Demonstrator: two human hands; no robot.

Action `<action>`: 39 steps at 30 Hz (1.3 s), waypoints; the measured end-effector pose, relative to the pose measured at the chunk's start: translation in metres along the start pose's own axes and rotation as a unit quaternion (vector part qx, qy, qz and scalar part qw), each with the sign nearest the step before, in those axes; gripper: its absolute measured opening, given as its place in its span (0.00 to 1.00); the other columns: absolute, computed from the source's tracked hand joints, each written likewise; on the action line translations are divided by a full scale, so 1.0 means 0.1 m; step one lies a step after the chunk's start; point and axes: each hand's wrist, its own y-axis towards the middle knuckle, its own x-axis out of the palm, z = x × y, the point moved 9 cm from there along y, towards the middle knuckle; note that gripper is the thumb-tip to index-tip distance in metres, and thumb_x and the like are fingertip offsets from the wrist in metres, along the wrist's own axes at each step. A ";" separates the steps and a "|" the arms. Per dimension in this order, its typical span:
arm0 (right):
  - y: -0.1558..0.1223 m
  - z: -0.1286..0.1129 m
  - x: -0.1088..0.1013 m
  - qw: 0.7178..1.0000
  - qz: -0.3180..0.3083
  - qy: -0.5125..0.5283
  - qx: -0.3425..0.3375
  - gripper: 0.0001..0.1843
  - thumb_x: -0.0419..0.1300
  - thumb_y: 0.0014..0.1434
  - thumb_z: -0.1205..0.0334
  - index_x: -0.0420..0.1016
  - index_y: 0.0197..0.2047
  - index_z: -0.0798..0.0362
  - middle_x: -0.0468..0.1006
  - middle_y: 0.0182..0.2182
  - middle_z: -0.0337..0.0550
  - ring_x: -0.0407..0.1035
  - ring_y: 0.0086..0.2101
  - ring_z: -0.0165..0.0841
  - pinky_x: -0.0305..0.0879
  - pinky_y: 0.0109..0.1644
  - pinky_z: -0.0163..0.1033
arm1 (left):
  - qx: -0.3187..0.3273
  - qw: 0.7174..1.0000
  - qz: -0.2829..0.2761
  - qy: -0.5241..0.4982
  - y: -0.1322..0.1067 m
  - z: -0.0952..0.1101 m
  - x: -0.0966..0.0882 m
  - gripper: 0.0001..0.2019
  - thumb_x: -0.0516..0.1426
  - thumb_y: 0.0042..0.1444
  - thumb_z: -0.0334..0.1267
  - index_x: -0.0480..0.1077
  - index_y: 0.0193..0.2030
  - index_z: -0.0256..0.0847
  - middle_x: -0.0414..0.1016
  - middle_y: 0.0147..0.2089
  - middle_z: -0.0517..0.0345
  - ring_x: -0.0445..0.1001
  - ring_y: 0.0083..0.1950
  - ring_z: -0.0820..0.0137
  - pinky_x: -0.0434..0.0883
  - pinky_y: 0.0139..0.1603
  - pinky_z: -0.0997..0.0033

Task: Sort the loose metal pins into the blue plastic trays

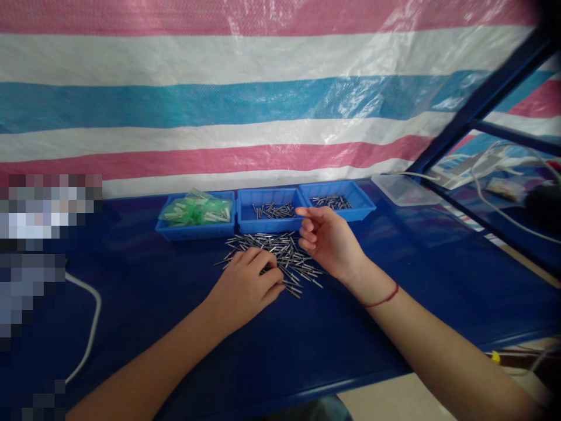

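Note:
A loose pile of thin silver pop rivets (293,257) lies on the blue tabletop. My left hand (248,278) rests over the pile's near left side, fingers curled down and thumb close to the index finger; whatever they pinch is hidden. Raised just right of the pile, my right hand (328,240) is closed, with its thumb and index tips toward the middle blue bin (267,226). No object can be made out in those fingertips. Rivets lie inside the middle bin and also in the right blue bin (362,213).
The left blue bin (193,234) holds green-tinted plastic bags (197,209) of small parts. Behind stands a striped plastic sheet (219,105). At right are a clear plastic lid (405,190) and a dark metal frame (464,128). A white cable (94,316) curves along the left.

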 end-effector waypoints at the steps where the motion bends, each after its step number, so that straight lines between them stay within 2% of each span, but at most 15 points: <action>1: 0.00 0.00 0.00 1.000 0.001 -0.004 -0.002 0.06 0.60 0.49 0.63 0.75 0.31 0.56 0.59 0.17 0.32 0.47 0.17 0.22 0.42 0.18 0.32 | 0.001 1.000 -0.002 -0.002 0.00 0.00 0.00 0.06 0.55 0.61 0.38 0.73 0.37 0.41 0.71 0.43 0.54 0.66 0.47 0.63 0.62 0.44 0.62; 5: -0.02 0.01 0.00 1.000 0.005 -0.009 -0.006 0.05 0.59 0.48 0.64 0.74 0.29 0.55 0.59 0.17 0.32 0.47 0.17 0.22 0.43 0.18 0.32 | -0.012 1.000 0.000 -0.007 -0.01 -0.01 0.01 0.07 0.56 0.61 0.38 0.74 0.44 0.45 0.71 0.42 0.54 0.66 0.47 0.63 0.62 0.44 0.63; 12: -0.04 0.05 0.03 1.000 -0.001 -0.013 0.007 0.04 0.60 0.48 0.64 0.73 0.27 0.56 0.59 0.17 0.32 0.48 0.17 0.22 0.44 0.19 0.31 | 0.002 1.000 -0.016 -0.009 -0.01 0.03 0.03 0.07 0.54 0.63 0.36 0.74 0.37 0.43 0.72 0.43 0.55 0.67 0.47 0.65 0.61 0.45 0.63; 19: -0.05 0.08 0.05 0.999 -0.015 -0.032 0.016 0.05 0.60 0.47 0.63 0.73 0.28 0.55 0.60 0.18 0.32 0.49 0.17 0.23 0.43 0.19 0.33 | 0.031 0.999 0.004 0.017 -0.01 0.08 0.05 0.06 0.55 0.63 0.36 0.72 0.37 0.41 0.73 0.43 0.56 0.67 0.47 0.66 0.60 0.44 0.64; 24: -0.05 0.09 0.06 0.999 -0.020 -0.037 0.021 0.04 0.60 0.47 0.63 0.73 0.27 0.55 0.61 0.18 0.32 0.49 0.18 0.23 0.43 0.20 0.33 | 0.034 0.999 -0.019 0.026 -0.01 0.10 0.08 0.06 0.53 0.64 0.36 0.71 0.38 0.41 0.73 0.43 0.55 0.67 0.49 0.63 0.60 0.45 0.63; 30: -0.06 0.10 0.07 0.999 -0.020 -0.032 0.025 0.05 0.61 0.47 0.63 0.74 0.26 0.56 0.61 0.18 0.33 0.49 0.18 0.22 0.44 0.19 0.32 | 0.009 0.999 -0.035 0.003 0.00 0.06 0.06 0.08 0.53 0.63 0.36 0.71 0.46 0.42 0.72 0.47 0.54 0.67 0.49 0.63 0.61 0.46 0.62; 39: -0.05 0.12 0.08 0.998 -0.031 -0.040 0.028 0.05 0.60 0.48 0.63 0.75 0.27 0.56 0.61 0.18 0.33 0.50 0.18 0.22 0.44 0.19 0.32 | 0.022 0.999 -0.025 0.024 0.02 0.11 0.07 0.07 0.53 0.63 0.35 0.72 0.37 0.40 0.73 0.44 0.57 0.66 0.48 0.65 0.59 0.44 0.63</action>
